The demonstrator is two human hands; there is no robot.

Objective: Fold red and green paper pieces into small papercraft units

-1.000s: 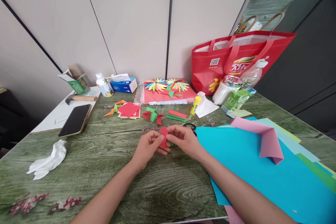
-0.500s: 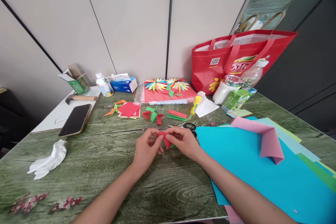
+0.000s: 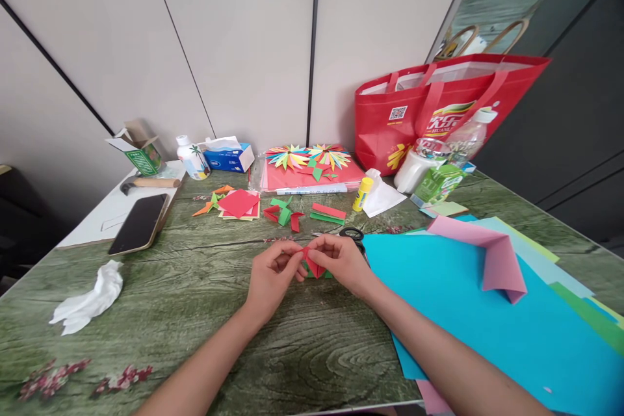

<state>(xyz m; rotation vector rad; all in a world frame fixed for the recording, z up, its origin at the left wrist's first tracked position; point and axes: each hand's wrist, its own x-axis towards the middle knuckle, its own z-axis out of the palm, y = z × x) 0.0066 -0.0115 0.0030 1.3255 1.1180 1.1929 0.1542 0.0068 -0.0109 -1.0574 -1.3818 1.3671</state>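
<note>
Pointing toward the person, a folded red paper sits near the middle of the surface, pinched by the left hand and right hand, thumbs and fingers nearly closed. Green paper shows beside it. Scissors lie just beyond; 1 glue stick stands farther back.

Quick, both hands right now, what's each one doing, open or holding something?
Left hand: closed, pinching the folded red paper.
Right hand: closed, pinching the same folded red paper.
</note>
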